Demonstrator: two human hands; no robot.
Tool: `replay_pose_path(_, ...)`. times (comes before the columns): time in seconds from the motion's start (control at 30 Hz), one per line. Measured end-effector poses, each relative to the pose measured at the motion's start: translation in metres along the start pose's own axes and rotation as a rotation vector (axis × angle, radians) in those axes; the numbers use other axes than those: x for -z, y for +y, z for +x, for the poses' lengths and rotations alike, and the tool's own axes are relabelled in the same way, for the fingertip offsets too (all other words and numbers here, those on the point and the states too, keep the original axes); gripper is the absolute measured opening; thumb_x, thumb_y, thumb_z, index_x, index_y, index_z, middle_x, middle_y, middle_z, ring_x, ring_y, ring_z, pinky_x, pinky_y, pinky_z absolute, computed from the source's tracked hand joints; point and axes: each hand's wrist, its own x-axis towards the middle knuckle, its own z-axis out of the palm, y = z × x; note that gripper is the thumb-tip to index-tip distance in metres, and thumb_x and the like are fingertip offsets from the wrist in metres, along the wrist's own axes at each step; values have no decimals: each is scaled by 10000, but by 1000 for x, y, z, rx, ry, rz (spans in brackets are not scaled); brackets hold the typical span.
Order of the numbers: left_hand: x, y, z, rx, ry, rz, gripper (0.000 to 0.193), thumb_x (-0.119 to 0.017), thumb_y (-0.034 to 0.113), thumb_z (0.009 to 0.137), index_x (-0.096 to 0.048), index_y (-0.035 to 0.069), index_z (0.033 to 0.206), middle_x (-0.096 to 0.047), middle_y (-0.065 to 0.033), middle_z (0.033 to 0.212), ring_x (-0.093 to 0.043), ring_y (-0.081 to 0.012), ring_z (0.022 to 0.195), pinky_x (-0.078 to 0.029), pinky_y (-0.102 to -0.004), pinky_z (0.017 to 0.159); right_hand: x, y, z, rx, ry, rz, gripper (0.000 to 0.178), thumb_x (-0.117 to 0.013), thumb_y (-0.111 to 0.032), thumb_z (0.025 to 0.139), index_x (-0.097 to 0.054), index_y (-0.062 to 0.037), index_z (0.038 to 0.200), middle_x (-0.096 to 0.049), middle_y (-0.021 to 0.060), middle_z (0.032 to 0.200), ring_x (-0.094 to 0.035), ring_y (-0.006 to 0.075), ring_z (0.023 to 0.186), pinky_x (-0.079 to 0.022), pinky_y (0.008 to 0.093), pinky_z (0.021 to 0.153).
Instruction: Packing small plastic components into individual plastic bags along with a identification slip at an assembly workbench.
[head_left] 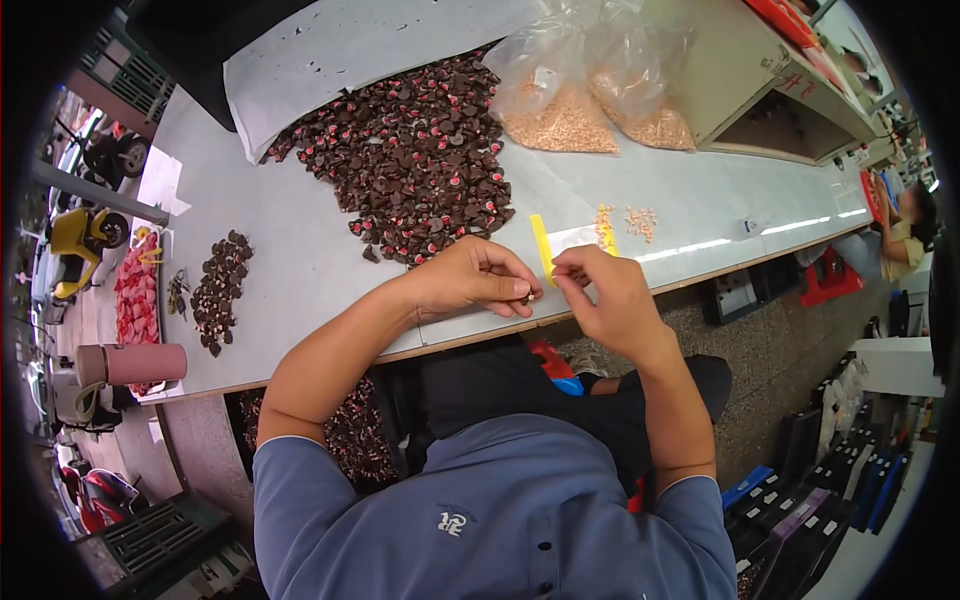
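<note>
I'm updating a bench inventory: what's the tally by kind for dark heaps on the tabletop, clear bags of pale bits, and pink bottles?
Heaps of dark pieces: 2
Clear bags of pale bits: 2
Pink bottle: 1
Total: 5

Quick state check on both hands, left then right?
Left hand: closed, pinching a small dark piece at the fingertips.
Right hand: thumb and fingertips close together; whether it holds anything cannot be told.
</note>
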Motion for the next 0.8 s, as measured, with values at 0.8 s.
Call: replay_pose_path(0.8,1,-3,-1,-22,-27,19,202,-724,152,897,-676,-9,1007,-718,-102,933,-718,-180,846,-574,-253,724,-16,-2,-5,7,-41,43,102,-694,-34,825,-622,-34,897,-653,88,695,-662,231,589,-501,322,531)
